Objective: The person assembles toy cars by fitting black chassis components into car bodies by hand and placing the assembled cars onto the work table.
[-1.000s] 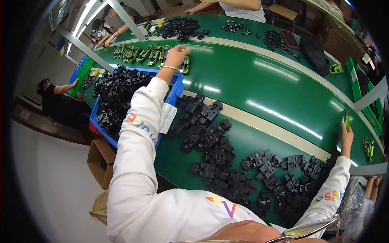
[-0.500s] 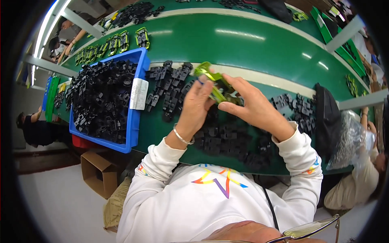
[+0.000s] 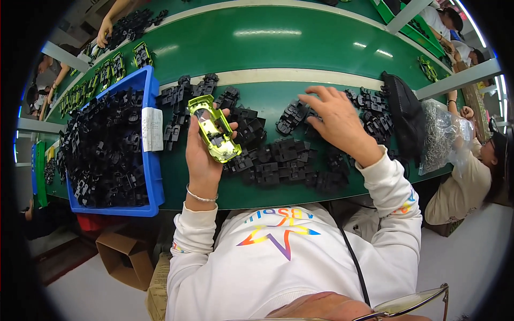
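Note:
A shiny lime-green toy car body shell (image 3: 216,131) rests in my left hand (image 3: 202,155), its hollow inside facing up and the fingers curled round its far side. My right hand (image 3: 340,120) reaches over the green bench with fingers spread and bent, holding nothing that I can see. Just left of its fingertips lies a black plastic toy car chassis (image 3: 292,117). Between the two hands, more black chassis parts (image 3: 281,160) are heaped near the bench's front edge.
A blue crate (image 3: 152,182) full of black parts stands at the left. Green shells (image 3: 115,69) line up behind it. A black bag (image 3: 401,112) and a clear plastic bag of small metal pieces (image 3: 441,134) sit at the right. Co-workers are at both sides.
My hands were together on the green shell. Now the left hand has carried it leftward alone, and the right hand has let go and moved right. The view has shifted too.

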Motion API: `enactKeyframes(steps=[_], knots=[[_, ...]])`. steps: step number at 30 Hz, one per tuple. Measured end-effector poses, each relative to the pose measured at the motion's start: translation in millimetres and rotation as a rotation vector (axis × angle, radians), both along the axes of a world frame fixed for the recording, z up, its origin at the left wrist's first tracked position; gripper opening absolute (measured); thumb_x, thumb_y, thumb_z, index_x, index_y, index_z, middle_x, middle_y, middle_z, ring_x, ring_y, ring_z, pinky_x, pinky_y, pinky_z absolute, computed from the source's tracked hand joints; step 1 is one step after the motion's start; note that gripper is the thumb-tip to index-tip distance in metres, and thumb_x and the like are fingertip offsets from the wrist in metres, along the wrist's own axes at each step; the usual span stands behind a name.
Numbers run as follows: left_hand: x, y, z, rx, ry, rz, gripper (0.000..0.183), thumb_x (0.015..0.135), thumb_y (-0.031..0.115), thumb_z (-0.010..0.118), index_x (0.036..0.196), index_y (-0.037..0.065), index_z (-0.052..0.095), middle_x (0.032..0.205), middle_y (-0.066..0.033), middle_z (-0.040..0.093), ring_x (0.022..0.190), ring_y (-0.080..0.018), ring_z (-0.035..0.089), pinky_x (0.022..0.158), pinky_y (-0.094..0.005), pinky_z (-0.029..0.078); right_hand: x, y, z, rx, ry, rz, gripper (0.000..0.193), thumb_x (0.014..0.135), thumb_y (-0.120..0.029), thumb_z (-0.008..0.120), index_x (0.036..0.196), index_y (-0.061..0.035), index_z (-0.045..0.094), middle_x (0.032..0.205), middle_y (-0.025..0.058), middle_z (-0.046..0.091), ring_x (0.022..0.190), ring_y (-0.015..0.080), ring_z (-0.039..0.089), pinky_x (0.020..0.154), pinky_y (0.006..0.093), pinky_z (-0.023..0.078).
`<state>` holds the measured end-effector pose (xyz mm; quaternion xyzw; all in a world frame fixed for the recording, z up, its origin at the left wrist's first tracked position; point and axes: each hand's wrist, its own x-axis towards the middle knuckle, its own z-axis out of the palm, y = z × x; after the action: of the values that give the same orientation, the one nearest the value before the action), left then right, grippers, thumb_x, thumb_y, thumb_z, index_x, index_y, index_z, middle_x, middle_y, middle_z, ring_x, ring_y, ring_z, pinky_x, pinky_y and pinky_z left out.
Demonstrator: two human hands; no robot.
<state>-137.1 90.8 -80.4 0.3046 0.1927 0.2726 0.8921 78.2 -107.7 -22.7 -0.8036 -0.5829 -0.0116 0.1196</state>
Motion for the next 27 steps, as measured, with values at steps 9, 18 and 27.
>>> enactKeyframes(steps=[9, 18, 27], knots=[[1, -9, 8, -0.004, -0.004, -0.062, 0.052, 0.104, 0.042, 0.037, 0.138, 0.004, 0.044, 0.121, -0.0167, 0.061, 0.095, -0.0259, 0.066, 0.083, -0.0367, 0.055, 23, 35, -8, -0.178, 0.086, 0.216, 0.046, 0.080, -0.021, 0.074, 0.123, -0.0062, 0.061, 0.112, 0.0112, 0.062, 0.106, 0.0315, 0.056, 0.096, 0.0413, 0.043], [17, -14, 12, -0.072, -0.113, -0.078, 0.055, 0.104, 0.048, 0.036, 0.139, 0.007, 0.042, 0.120, -0.0162, 0.061, 0.099, -0.0270, 0.065, 0.086, -0.0387, 0.055, 30, 19, -3, -0.083, 0.130, 0.142, 0.046, 0.080, -0.021, 0.076, 0.119, -0.0042, 0.057, 0.111, 0.0142, 0.062, 0.102, 0.0352, 0.059, 0.087, 0.0417, 0.048], [42, -30, 22, -0.122, -0.174, 0.055, 0.054, 0.102, 0.052, 0.037, 0.134, 0.009, 0.048, 0.118, -0.0090, 0.063, 0.104, -0.0211, 0.064, 0.091, -0.0363, 0.053, -47, 42, 27, 0.365, 0.638, 0.071, 0.056, 0.079, -0.029, 0.080, 0.123, -0.0039, 0.056, 0.088, 0.0160, 0.066, 0.073, 0.0269, 0.065, 0.068, 0.0353, 0.053]])
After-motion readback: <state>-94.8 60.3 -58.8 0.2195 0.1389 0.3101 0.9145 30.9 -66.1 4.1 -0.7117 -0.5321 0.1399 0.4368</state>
